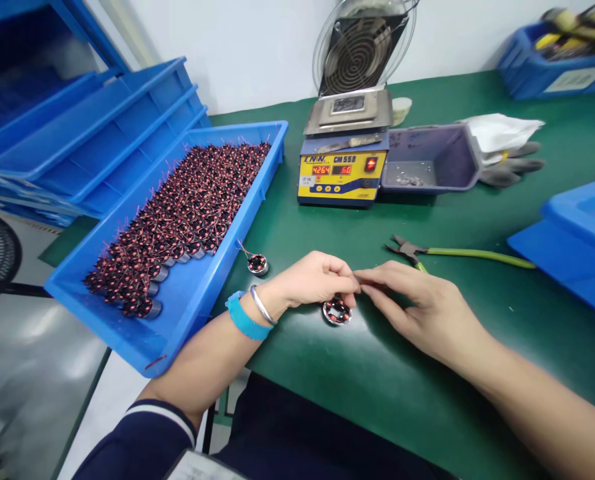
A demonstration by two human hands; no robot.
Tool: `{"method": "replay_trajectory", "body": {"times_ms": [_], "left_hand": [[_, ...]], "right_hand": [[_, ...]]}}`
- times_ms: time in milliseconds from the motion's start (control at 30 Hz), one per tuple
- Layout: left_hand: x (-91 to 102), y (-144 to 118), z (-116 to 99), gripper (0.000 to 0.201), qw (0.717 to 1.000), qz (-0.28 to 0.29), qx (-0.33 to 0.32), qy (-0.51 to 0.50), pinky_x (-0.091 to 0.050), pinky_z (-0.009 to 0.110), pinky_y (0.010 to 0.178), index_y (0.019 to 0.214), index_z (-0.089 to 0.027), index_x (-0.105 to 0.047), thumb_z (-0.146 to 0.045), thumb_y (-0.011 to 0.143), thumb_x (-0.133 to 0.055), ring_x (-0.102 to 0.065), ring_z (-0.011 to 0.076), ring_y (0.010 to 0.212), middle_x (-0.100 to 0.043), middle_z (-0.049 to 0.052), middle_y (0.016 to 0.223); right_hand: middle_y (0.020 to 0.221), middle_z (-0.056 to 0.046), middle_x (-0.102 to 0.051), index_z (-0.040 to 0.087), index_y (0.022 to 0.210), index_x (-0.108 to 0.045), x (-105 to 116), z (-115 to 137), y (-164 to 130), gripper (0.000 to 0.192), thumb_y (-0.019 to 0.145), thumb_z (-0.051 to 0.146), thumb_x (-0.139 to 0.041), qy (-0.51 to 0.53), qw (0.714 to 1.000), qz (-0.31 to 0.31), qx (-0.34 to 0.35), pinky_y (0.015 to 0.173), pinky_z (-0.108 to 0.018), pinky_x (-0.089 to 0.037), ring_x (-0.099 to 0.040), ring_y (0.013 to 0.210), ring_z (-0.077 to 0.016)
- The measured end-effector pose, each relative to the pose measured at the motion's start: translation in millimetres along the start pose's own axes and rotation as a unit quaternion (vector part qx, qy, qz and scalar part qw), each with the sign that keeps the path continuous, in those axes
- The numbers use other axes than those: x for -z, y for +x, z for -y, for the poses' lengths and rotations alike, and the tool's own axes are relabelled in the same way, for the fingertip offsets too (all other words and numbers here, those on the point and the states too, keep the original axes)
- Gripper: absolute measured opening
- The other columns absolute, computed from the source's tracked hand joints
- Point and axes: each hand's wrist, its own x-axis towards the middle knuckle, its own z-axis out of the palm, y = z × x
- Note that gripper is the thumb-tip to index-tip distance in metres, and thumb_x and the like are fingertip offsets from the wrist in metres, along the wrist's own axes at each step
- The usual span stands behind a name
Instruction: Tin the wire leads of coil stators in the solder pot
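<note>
A tray (187, 313) of coils (177, 213) is sitting left on the table (377, 373). Both hands, left hand (312, 280) and right hand (417, 307), are meeting over a coil (336, 311). Cutters (412, 251) are lying behind them, with a solder pot (345, 160) farther back.

— How do your hands sit?
— Your left hand (312, 280) curls palm down, its fingertips pinched together. Your right hand (417, 303) lies flat, its fingers reaching left until they meet the left hand's fingertips.
</note>
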Motion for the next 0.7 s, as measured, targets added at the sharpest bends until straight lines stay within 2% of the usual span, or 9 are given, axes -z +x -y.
{"method": "replay_trajectory", "body": {"times_ms": [100,200,333,433,500,700], "left_hand": [[0.1,-1,-1,0.018,1.000,0.004,0.011,0.010,-0.035,0.015,0.045,0.062,-0.010,-0.060,-0.003,0.078,-0.059,-0.042,0.0007,0.038,-0.063,-0.003,0.051],[-0.8,-2,-1,0.016,1.000,0.000,0.018,0.010,-0.035,0.015,0.045,0.064,-0.010,-0.061,-0.002,0.078,-0.059,-0.042,0.0006,0.039,-0.063,-0.003,0.052],[-3.6,-2,1,0.016,1.000,-0.021,0.013,-0.003,-0.034,0.015,0.044,0.064,-0.011,-0.060,-0.002,0.078,-0.060,-0.041,0.0005,0.038,-0.063,-0.003,0.052],[-5.4,-2,3,0.018,0.999,-0.039,-0.001,-0.013,-0.032,0.014,0.043,0.064,-0.011,-0.058,0.000,0.078,-0.058,-0.039,0.0002,0.037,-0.062,-0.004,0.050],[-5.8,-1,3,0.018,0.999,-0.049,0.000,-0.021,-0.029,0.014,0.041,0.063,-0.011,-0.057,0.000,0.077,-0.057,-0.039,0.0004,0.037,-0.062,-0.003,0.050],[-6.0,-2,-1,0.017,0.997,-0.059,0.011,-0.040,-0.022,0.015,0.037,0.063,-0.011,-0.056,0.000,0.076,-0.055,-0.036,0.0002,0.034,-0.062,-0.001,0.050]], "right_hand": [[0.080,-0.003,-0.071,0.022,0.089,-0.069,4,-1,0,0.019,0.093,0.020,-0.051,0.001,1.000,0.023,0.008,0.063,-0.024,-0.052,-0.066,0.068,-0.0140],[0.075,-0.003,-0.070,0.021,0.083,-0.068,6,0,0,0.021,0.093,0.024,-0.050,0.001,0.999,0.034,-0.027,0.060,-0.025,-0.050,-0.065,0.064,-0.0140],[0.063,-0.002,-0.067,0.020,0.076,-0.064,1,1,-1,0.023,0.091,0.033,-0.051,0.073,0.984,0.052,-0.154,0.050,-0.023,-0.046,-0.061,0.053,-0.0135],[0.060,-0.002,-0.067,0.020,0.077,-0.065,-4,2,-4,0.020,0.087,0.035,-0.055,0.096,0.966,-0.010,-0.238,0.047,-0.023,-0.047,-0.063,0.052,-0.0144],[0.063,-0.002,-0.069,0.020,0.079,-0.067,-6,4,-6,0.016,0.084,0.031,-0.057,0.069,0.968,-0.051,-0.237,0.049,-0.024,-0.049,-0.065,0.053,-0.0151],[0.074,-0.003,-0.075,0.021,0.085,-0.071,-8,15,-9,0.017,0.086,0.024,-0.055,0.052,0.983,-0.050,-0.167,0.056,-0.027,-0.054,-0.068,0.058,-0.0162]]}}
